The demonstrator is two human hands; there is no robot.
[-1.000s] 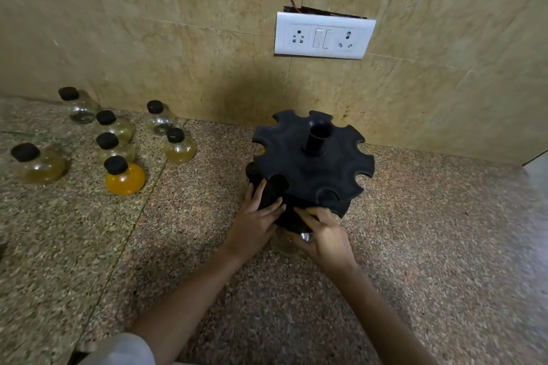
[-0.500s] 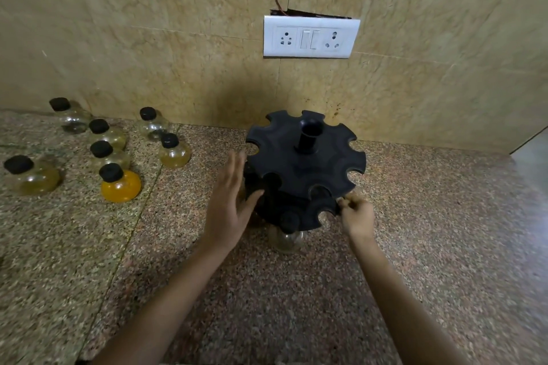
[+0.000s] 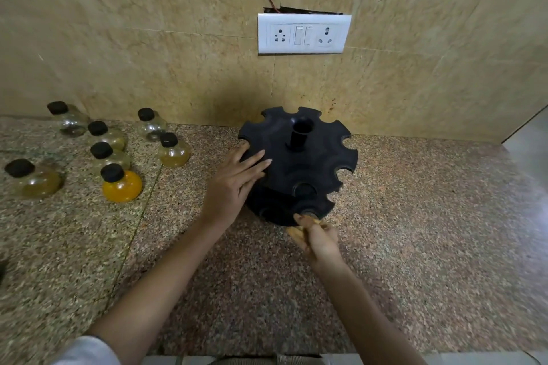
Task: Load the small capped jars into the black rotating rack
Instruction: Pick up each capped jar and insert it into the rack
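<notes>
The black rotating rack (image 3: 314, 163) stands on the counter by the wall, a notched disc with a centre tube. One black jar cap (image 3: 304, 189) shows in a front slot; its jar body is hidden under the disc. My left hand (image 3: 234, 184) lies flat on the disc's left edge, fingers apart, holding nothing. My right hand (image 3: 317, 238) is at the rack's front rim, blurred, with fingers curled and a fingertip at the rim. Several loose capped jars stand at the left, among them an orange jar (image 3: 121, 185) and a yellowish jar (image 3: 173, 151).
The speckled granite counter (image 3: 415, 231) runs out to the right of the rack. A white socket plate (image 3: 304, 34) sits on the tiled wall above it. A pale jar (image 3: 32, 178) stands near the left edge. The counter's front edge lies along the bottom.
My left hand moved from the rack's left side up onto the disc. My right hand slid from the right front rim to the front rim, and the rack appears to have turned.
</notes>
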